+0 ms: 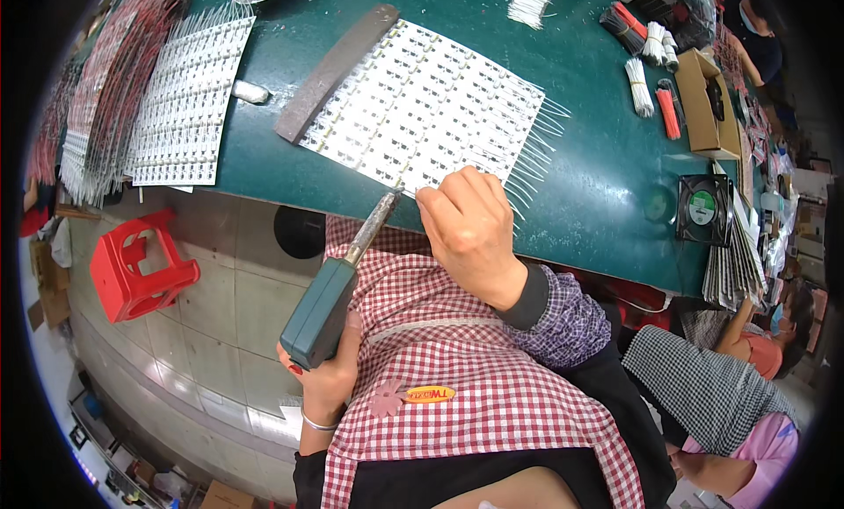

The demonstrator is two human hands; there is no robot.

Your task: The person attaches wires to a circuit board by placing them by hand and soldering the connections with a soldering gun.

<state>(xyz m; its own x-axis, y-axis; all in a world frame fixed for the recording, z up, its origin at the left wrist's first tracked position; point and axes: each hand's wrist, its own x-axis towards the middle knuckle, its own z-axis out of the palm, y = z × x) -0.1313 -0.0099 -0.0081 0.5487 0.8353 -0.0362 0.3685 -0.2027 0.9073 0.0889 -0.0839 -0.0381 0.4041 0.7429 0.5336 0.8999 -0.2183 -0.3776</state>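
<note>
left hand (327,373) - fingers wrapped on soldering iron (338,285) | right hand (469,223) - fingers curled, pressing led strip panel (422,105)

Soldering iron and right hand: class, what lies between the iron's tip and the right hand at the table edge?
In the head view, only the near edge of the white strip panel lies between the soldering iron tip and the right hand.

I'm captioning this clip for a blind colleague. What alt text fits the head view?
A person's left hand holds a green-handled soldering iron whose tip meets the near edge of a white panel of LED strips on a green table, while the right hand presses that edge. A red stool stands left.
</note>
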